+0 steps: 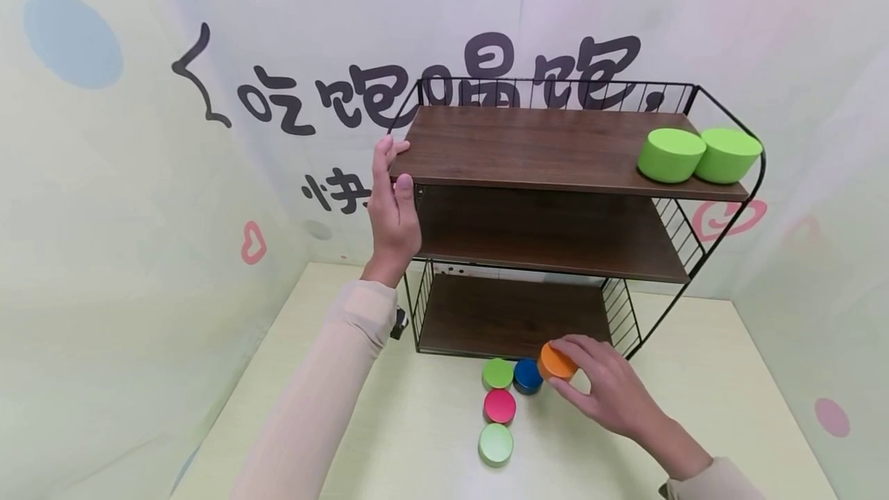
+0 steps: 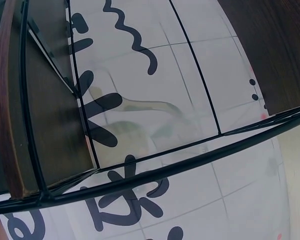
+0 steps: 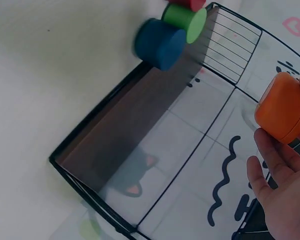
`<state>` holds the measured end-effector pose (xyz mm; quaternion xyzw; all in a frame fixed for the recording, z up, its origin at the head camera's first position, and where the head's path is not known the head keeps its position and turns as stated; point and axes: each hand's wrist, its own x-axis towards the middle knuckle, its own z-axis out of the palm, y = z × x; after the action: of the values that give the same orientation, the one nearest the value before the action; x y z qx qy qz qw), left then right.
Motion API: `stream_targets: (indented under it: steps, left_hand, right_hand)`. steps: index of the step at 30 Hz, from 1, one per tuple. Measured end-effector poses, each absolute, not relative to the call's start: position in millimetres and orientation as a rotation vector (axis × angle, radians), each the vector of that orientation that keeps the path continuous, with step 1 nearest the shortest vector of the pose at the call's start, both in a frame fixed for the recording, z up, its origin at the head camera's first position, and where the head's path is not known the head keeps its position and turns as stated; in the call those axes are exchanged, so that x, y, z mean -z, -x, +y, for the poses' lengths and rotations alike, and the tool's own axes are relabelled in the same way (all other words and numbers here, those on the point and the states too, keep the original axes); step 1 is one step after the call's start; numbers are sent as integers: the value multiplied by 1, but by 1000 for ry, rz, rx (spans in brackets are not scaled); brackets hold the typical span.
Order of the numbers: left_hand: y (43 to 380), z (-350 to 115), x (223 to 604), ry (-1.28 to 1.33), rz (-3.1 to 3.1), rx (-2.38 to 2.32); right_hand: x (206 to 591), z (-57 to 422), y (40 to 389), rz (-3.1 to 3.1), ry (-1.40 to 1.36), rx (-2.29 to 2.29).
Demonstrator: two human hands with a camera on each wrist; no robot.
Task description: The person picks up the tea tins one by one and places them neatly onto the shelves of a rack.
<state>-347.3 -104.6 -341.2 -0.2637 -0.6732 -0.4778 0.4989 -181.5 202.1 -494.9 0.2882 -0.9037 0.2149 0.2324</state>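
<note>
My left hand [image 1: 396,214] holds the left front corner of a three-tier shelf rack [image 1: 542,149], its fingertips over the side of the top board and its thumb at the front edge. My right hand [image 1: 611,384] grips an orange round tin [image 1: 556,362] between thumb and fingers, above the table in front of the bottom board; the right wrist view shows the same orange tin [image 3: 282,107] raised. Near it stand a blue tin [image 1: 528,376], a green tin [image 1: 498,373], a red tin [image 1: 500,406] and a pale green tin [image 1: 496,444].
Two larger green round containers [image 1: 670,155] sit side by side at the top board's right end. Black wire [image 1: 725,226] frames the rack's sides and back. A printed cloth [image 1: 174,176] surrounds the pale table [image 1: 389,423]. A small black object [image 1: 399,324] lies left of the rack.
</note>
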Motion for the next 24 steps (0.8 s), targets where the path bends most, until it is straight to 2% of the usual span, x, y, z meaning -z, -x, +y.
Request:
stream_targets:
  steps: [24]
  left_hand:
    - [347,-105,341,646,-1627,1155]
  right_hand:
    - [433,200,181,-2313,-893,-626]
